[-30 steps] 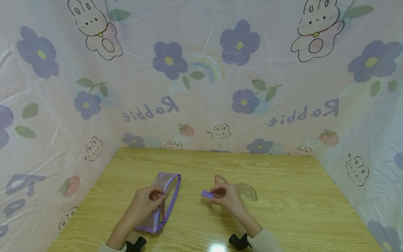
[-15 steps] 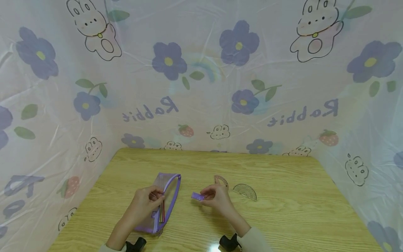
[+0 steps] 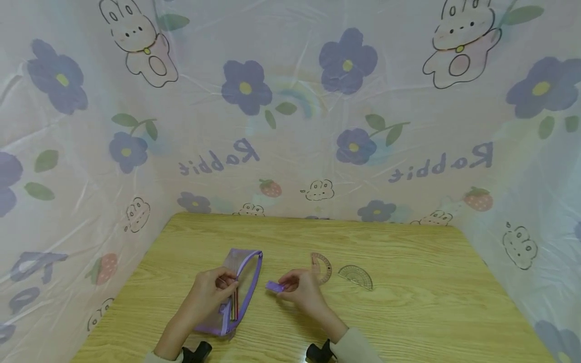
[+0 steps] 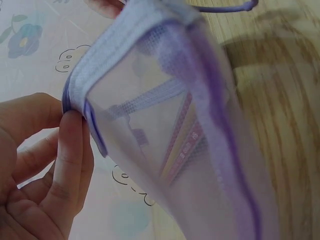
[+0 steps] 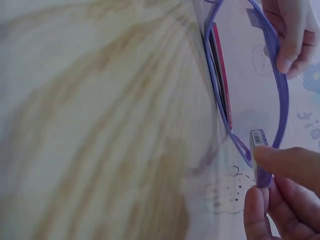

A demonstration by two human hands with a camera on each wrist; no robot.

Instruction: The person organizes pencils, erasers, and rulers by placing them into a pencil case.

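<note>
A mesh pencil case (image 3: 238, 257) with purple edging lies at the left of the table, its zip side gaping. My left hand (image 3: 213, 288) pinches the zipper edge of the case between thumb and fingers, as the left wrist view shows closely. Inside, several slim pencils (image 5: 221, 75) show through the opening and the mesh. My right hand (image 3: 303, 291) holds a small purple eraser (image 3: 274, 287) between thumb and fingertips, just right of the opening. A barcode shows on the end of the eraser in the right wrist view.
Behind the right hand lie a reddish protractor (image 3: 325, 267), partly covered by it, and a clear protractor (image 3: 356, 277). They rest on a wood-grain table (image 3: 408, 302). A patterned cloth (image 3: 290, 126) encloses the back and sides.
My right hand has moved left with the eraser, toward the pencil case, uncovering more of both protractors. The left hand keeps its pinch on the case.
</note>
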